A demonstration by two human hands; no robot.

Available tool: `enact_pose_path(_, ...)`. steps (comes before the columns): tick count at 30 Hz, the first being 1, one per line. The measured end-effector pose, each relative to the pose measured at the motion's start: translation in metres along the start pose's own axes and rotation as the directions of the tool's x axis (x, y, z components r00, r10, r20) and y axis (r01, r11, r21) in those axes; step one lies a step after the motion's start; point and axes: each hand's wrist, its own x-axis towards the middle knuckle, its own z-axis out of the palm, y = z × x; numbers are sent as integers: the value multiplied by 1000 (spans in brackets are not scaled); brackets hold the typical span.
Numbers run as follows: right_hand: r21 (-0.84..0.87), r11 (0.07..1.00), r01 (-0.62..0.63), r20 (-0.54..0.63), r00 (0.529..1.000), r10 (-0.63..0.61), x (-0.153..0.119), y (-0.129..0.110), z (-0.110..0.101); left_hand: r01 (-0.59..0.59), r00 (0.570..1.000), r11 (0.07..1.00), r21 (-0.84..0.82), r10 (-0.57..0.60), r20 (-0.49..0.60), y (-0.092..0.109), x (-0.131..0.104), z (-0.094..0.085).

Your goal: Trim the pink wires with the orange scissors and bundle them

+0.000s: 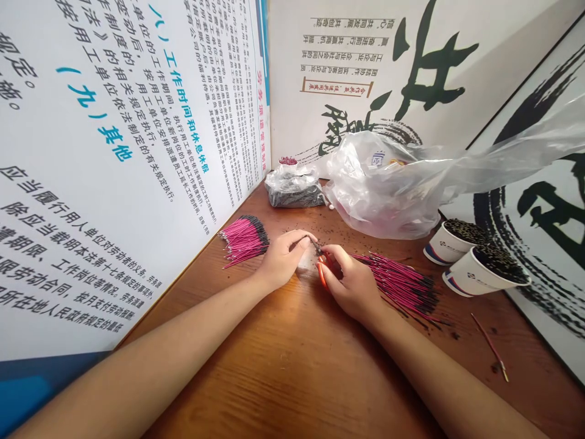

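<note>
My right hand [354, 283] is closed around the orange handles of small pliers [322, 274]. The dark jaws of the pliers point left, close to the fingertips of my left hand [287, 259]. My left thumb and forefinger are pinched together at the jaws. Something thin and dark shows at that pinch, too small to name. Right of my right hand lies a bundle of magenta wires [402, 283] with black ends, partly hidden by that hand. A second, fanned bundle of magenta wires [245, 239] lies to the left of my left hand.
Two white paper cups [466, 277] of small dark pieces stand at the right. A large clear plastic bag [384, 189] and a smaller bag with black contents [295, 192] sit at the back. One loose wire [490, 347] lies at the right. Printed panels enclose the wooden table [256, 366].
</note>
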Motion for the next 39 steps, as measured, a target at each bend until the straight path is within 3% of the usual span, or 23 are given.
enact_pose_path(15, -1, 1000, -27, 13, 1000, 27, 0, 1, 0, -8, 1000, 999, 50, 9, -7, -2, 0, 0)
enact_pose_path(21, 53, 997, -46, -6, 999, 47, 0, 2, -1, -11, 998, 988, 154, 2, 56, 8, -6, 1)
enact_pose_path(24, 59, 997, -51, -1, 999, 51, 1, 1, -2, 4, 998, 973, 232, -19, 63, 18, -2, -9)
enact_pose_path(27, 48, 997, -66, -1, 998, 66, 1, 1, -3, -3, 988, 875, 483, -70, 134, 26, 8, -31)
enact_pose_path(30, 43, 997, -66, -5, 998, 66, 1, 0, -3, 81, 965, 603, 794, -247, 89, 27, 14, -60)
enact_pose_path(31, 45, 997, -66, -5, 998, 66, 1, 0, -3, 105, 961, 560, 821, -271, 61, 25, 15, -69)
enact_pose_path(35, 58, 997, -52, 8, 999, 51, 1, -2, -4, 134, 950, 492, 860, -310, 28, 14, 12, -91)
enact_pose_path(39, 65, 997, -44, 14, 999, 43, 2, -3, -5, 127, 967, 497, 858, -255, 4, 12, 7, -90)
